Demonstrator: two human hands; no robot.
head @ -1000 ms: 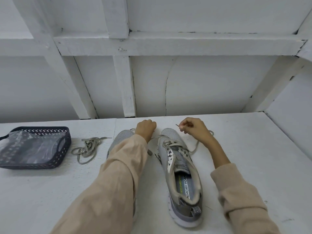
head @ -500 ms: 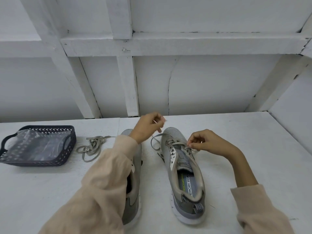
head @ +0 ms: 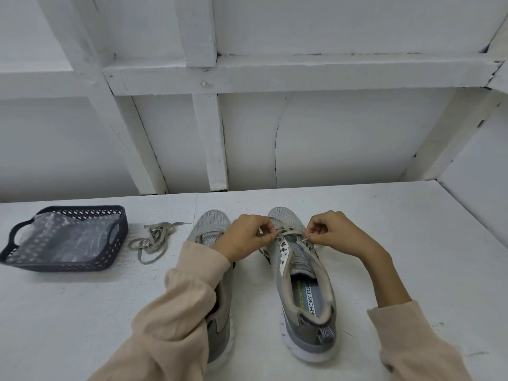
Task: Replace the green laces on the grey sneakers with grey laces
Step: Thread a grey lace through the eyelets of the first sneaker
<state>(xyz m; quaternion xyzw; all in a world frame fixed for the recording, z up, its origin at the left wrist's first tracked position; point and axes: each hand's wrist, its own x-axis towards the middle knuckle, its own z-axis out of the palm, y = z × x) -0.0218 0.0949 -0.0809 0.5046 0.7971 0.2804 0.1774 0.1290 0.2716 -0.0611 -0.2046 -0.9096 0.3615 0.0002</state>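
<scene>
Centre of frame, far end of the white painted surface: a pair of grey mesh sneakers with white soles, toes pointing away. The right-of-centre sneaker is being laced. The left-of-centre sneaker is half hidden under the beige left sleeve, with no lace visible in it. The left hand pinches one run of the flat grey lace at the eyelet row nearest the toe. The right hand pinches the other run at the opposite row, fingers curled tight. The lace crosses low on the tongue and the upper eyelets are still bare, so lacing looks early. At left of frame a loose tangle of dull laces lies beside a dark perforated plastic basket holding a clear plastic bag. I cannot tell whether the tangle is green or grey. Risks: uneven pulling could leave one lace end short; the flat lace may twist in an eyelet; a missed hole would force rethreading; the sleeve dragging over the hidden sneaker could shove it aside. Against half a second ago, the left hand has dropped from above the toe down to the eyelets. The right hand has shifted slightly towards the toe, and the slack loop is drawn in.
</scene>
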